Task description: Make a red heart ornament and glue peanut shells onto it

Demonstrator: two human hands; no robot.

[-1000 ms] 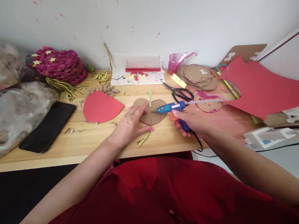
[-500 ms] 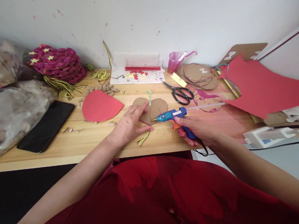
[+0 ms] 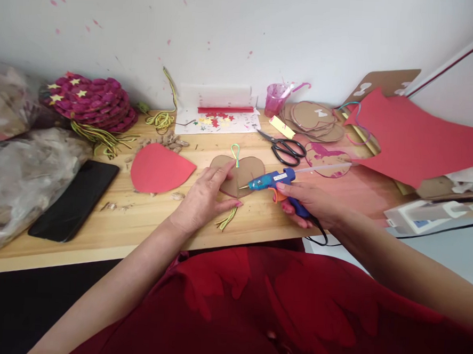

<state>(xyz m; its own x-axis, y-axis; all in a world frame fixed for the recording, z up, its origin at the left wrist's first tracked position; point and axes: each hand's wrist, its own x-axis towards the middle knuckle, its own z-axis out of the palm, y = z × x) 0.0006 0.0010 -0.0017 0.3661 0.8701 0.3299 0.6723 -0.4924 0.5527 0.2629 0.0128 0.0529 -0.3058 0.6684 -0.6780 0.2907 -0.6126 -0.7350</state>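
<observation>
1. The tabletop [image 3: 137, 232] stretches across the middle of the frame, in front of you.
2. A big red sheet [image 3: 419, 140] fills the right edge, well apart from your hands.
3. Your left hand [image 3: 203, 199], at centre, has its thumb spread from its fingers; the fingertips rest on the cardboard's left side, the thumb near its lower tip.
4. Your right hand [image 3: 309, 203], right of centre, is wrapped around a grip.
5. That grip belongs to the blue glue gun [image 3: 274, 180], whose nozzle points left, over the cardboard; you can't tell if it touches.
6. The cardboard heart [image 3: 249, 172] lies flat at mid-frame, between your two hands.
7. Yellow-green strands [image 3: 228, 219] hang out below it, beside your left thumb.
8. A small cord loop [image 3: 235, 151] stands out at its top notch.
</observation>
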